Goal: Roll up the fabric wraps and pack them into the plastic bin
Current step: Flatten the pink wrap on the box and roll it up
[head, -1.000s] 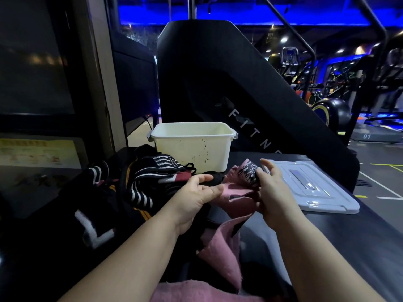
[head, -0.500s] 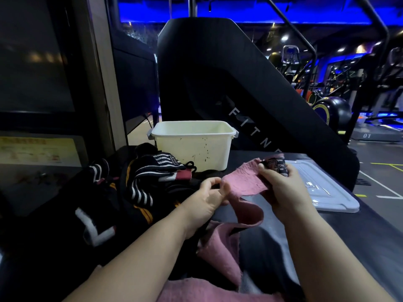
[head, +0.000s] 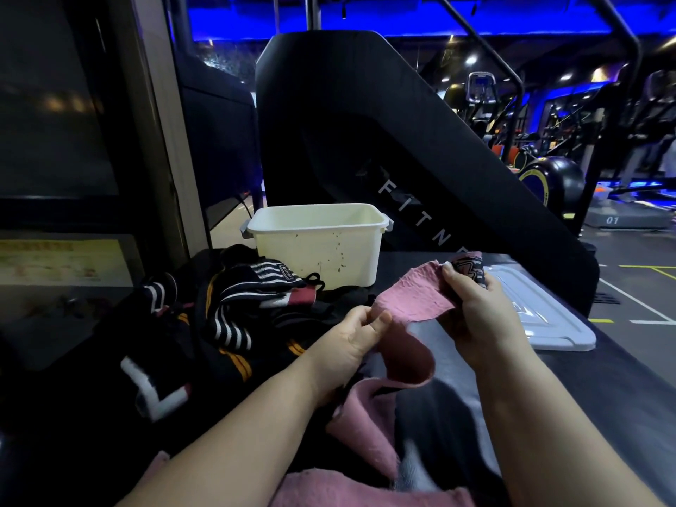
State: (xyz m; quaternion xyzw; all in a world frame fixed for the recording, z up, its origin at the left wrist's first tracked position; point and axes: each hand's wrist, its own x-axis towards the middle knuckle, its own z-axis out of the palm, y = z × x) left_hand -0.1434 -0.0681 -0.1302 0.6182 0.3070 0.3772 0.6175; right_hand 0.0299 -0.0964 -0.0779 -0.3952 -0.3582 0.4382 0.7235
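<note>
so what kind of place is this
Most likely a gym: a large black machine lettered FITN behind the plastic bin, a console-topped exercise machine further back, and a platform marked 01 at far right.

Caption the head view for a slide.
Left hand pinches a pink fabric wrap; right hand grips its black-printed end, cream plastic bin behind.

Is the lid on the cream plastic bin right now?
Off. The cream plastic bin stands open-topped; its pale flat plastic lid lies beside it.
</note>
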